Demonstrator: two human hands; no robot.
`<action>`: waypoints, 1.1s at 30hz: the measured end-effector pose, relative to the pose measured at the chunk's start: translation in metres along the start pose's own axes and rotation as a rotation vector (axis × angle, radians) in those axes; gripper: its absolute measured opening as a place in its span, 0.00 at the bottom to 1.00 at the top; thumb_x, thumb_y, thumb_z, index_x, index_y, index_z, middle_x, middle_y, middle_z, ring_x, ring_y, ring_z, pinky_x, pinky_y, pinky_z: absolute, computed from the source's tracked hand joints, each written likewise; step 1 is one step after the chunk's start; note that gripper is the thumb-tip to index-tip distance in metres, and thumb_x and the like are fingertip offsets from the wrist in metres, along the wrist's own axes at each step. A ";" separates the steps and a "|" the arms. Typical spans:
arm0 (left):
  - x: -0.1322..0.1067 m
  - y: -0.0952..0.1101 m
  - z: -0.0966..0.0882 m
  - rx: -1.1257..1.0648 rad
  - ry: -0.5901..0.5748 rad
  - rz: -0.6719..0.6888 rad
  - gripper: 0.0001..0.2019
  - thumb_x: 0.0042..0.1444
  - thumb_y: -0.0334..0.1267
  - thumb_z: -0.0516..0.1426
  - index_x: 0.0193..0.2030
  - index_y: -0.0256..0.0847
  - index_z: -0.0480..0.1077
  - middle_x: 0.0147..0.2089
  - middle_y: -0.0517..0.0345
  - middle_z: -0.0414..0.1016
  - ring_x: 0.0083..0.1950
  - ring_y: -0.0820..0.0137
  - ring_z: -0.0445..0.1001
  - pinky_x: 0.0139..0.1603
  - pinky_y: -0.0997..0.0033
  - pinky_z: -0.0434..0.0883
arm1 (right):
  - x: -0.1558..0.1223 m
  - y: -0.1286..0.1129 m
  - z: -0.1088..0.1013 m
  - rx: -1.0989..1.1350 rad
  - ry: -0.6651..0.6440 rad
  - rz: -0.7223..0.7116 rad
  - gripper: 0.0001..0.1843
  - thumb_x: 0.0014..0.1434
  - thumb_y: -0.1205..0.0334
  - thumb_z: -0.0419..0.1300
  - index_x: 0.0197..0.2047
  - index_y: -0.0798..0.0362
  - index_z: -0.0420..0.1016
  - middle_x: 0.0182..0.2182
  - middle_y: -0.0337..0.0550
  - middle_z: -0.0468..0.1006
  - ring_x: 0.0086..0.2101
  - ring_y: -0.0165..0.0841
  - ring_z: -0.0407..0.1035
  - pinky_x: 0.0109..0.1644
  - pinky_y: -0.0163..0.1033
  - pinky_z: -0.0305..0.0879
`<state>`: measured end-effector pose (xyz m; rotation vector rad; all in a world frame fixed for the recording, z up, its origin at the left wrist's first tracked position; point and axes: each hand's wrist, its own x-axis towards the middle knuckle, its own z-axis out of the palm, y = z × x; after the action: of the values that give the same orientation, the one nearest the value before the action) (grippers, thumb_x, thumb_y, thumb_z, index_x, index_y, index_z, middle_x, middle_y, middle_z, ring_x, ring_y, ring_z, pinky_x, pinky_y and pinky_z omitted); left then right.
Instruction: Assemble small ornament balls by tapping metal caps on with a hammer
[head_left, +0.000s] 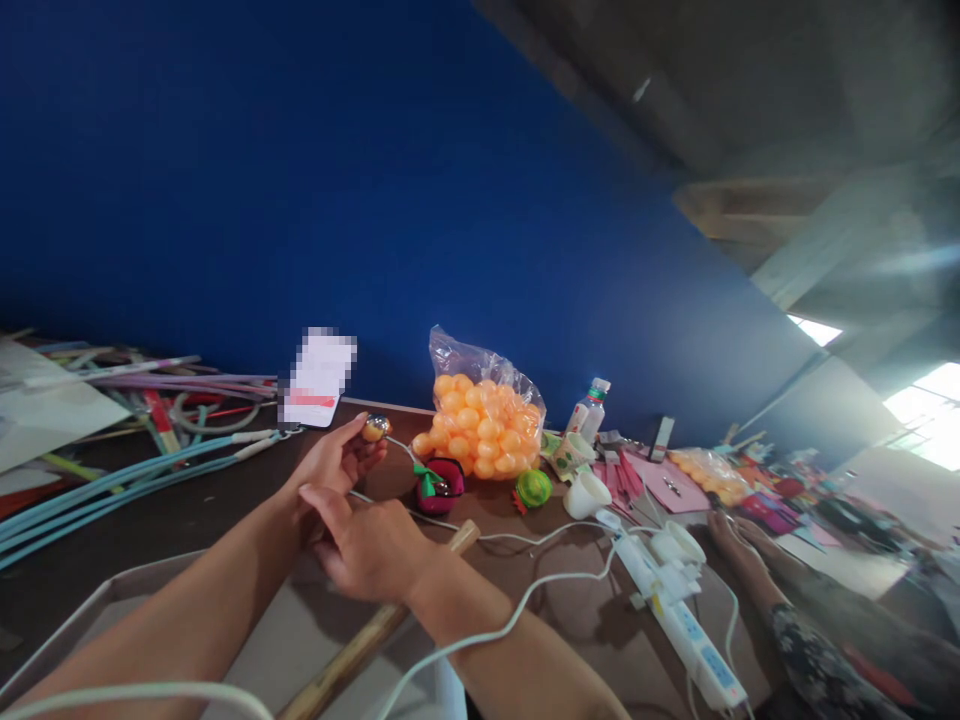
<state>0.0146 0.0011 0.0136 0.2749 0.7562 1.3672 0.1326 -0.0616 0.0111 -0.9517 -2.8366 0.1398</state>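
Between the thumb and fingers of my left hand (337,455) is a small shiny silver ball (376,428) with an orange tint on its surface. My right hand (382,545) is close to my left wrist, thumb apart from its loosely bent fingers, and I see nothing in it. Some of its fingers are hidden. Beneath my right wrist runs a wooden stick (360,640). Just right of my left hand sits a dark red pouch-like item (442,485) with a green bow. Behind that stands a clear bag of orange balls (487,425).
A lit phone (319,378) leans against the blue wall. Light-blue cords (150,480) lie at left. Right are a green toy (533,488), a white cup (587,495), a bottle (593,408) and a power strip (679,620) with cables. A co-worker's hands (739,545) are farther right.
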 end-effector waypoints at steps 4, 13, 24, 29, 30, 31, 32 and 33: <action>0.000 0.000 0.001 0.000 0.007 -0.001 0.13 0.66 0.32 0.54 0.32 0.30 0.75 0.30 0.47 0.80 0.25 0.71 0.78 0.26 0.76 0.78 | 0.000 -0.001 -0.001 0.001 0.007 0.007 0.35 0.65 0.54 0.55 0.70 0.52 0.47 0.49 0.52 0.80 0.40 0.44 0.79 0.37 0.45 0.76; -0.002 0.002 0.002 0.007 0.014 -0.015 0.12 0.66 0.32 0.54 0.32 0.32 0.75 0.30 0.49 0.80 0.24 0.72 0.77 0.25 0.76 0.78 | 0.000 -0.003 -0.004 -0.002 -0.008 0.015 0.35 0.65 0.55 0.54 0.70 0.52 0.47 0.49 0.51 0.81 0.40 0.44 0.79 0.37 0.45 0.76; 0.002 0.000 -0.002 -0.009 -0.021 -0.011 0.12 0.65 0.32 0.55 0.32 0.31 0.75 0.29 0.48 0.80 0.25 0.71 0.78 0.26 0.76 0.78 | 0.000 -0.001 -0.001 -0.006 0.005 0.005 0.35 0.65 0.54 0.54 0.70 0.52 0.46 0.49 0.51 0.80 0.40 0.43 0.79 0.36 0.44 0.76; 0.001 0.001 -0.002 -0.003 -0.019 -0.016 0.12 0.65 0.32 0.54 0.33 0.30 0.76 0.29 0.49 0.80 0.25 0.71 0.78 0.27 0.76 0.78 | 0.000 -0.001 0.000 -0.008 0.002 0.003 0.34 0.65 0.54 0.54 0.70 0.53 0.47 0.49 0.51 0.80 0.39 0.43 0.79 0.35 0.44 0.75; 0.001 0.001 -0.002 -0.002 -0.020 -0.015 0.12 0.66 0.32 0.54 0.33 0.30 0.76 0.29 0.49 0.80 0.25 0.71 0.78 0.27 0.76 0.78 | 0.000 -0.002 0.000 -0.006 0.001 0.006 0.35 0.65 0.54 0.54 0.70 0.53 0.47 0.49 0.52 0.80 0.38 0.43 0.79 0.35 0.44 0.75; 0.001 0.001 -0.002 -0.003 -0.020 -0.012 0.12 0.66 0.32 0.54 0.33 0.30 0.75 0.29 0.49 0.80 0.25 0.72 0.78 0.27 0.76 0.78 | 0.001 -0.002 -0.001 -0.002 -0.002 0.012 0.35 0.65 0.54 0.55 0.70 0.53 0.47 0.49 0.52 0.80 0.38 0.42 0.79 0.35 0.44 0.75; 0.001 0.001 -0.002 -0.001 -0.020 -0.013 0.12 0.66 0.32 0.54 0.34 0.30 0.75 0.29 0.49 0.80 0.25 0.72 0.78 0.26 0.76 0.78 | 0.000 -0.002 -0.003 0.002 -0.010 0.019 0.36 0.64 0.54 0.55 0.71 0.52 0.48 0.48 0.51 0.81 0.37 0.42 0.79 0.36 0.44 0.75; 0.001 0.001 -0.001 0.003 -0.019 -0.014 0.12 0.66 0.32 0.54 0.34 0.30 0.75 0.29 0.49 0.80 0.25 0.72 0.78 0.26 0.76 0.77 | 0.000 -0.003 -0.007 0.008 -0.015 0.029 0.35 0.65 0.53 0.56 0.70 0.51 0.49 0.47 0.50 0.81 0.37 0.41 0.79 0.37 0.44 0.75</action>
<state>0.0131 0.0016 0.0129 0.2837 0.7428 1.3484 0.1322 -0.0637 0.0182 -0.9952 -2.8340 0.1616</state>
